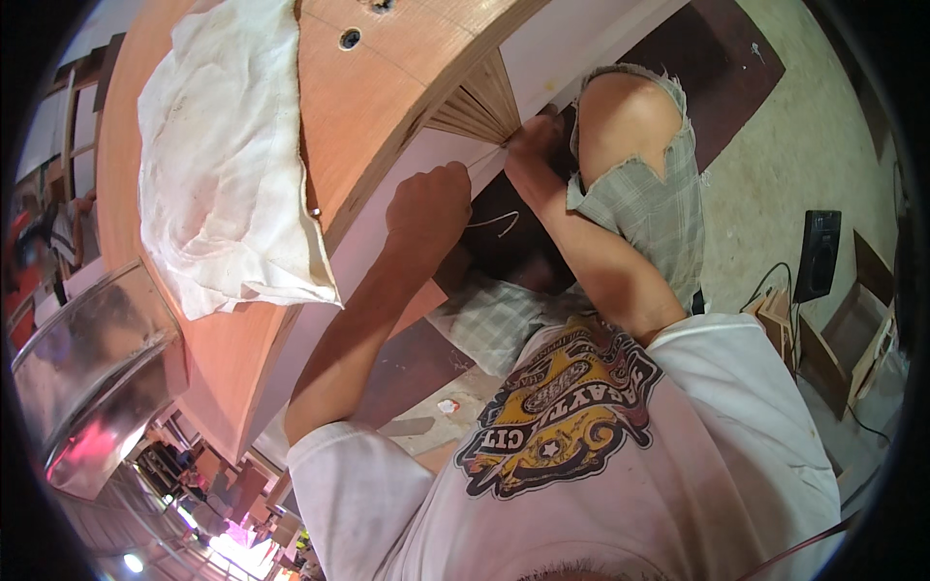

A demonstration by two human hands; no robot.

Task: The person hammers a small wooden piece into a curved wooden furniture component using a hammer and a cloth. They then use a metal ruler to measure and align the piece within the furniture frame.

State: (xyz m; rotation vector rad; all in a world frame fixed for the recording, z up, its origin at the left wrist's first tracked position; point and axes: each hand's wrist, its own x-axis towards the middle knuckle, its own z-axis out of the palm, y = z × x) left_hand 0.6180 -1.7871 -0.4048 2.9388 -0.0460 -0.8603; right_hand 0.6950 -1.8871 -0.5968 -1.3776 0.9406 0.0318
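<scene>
My left hand (428,208) is closed in a fist around a thin pale cord (499,224), whose loose end curls out below the fist. From that fist the cord runs taut toward my right hand (533,143). A fan-shaped piece of narrow tan wooden strips (484,102) sits under the curved edge of a large wooden panel (373,111), tapering to a point. My right hand is closed at this narrow tip; its fingertips are partly hidden, so what they pinch is unclear.
A white cloth (225,165) drapes over the panel at the left. My bent knee (630,121) is beside my right arm. A black speaker-like box (820,254) with a cable stands on the floor at the right, near some wooden pieces (823,349). A shiny curved metal sheet (97,339) is at far left.
</scene>
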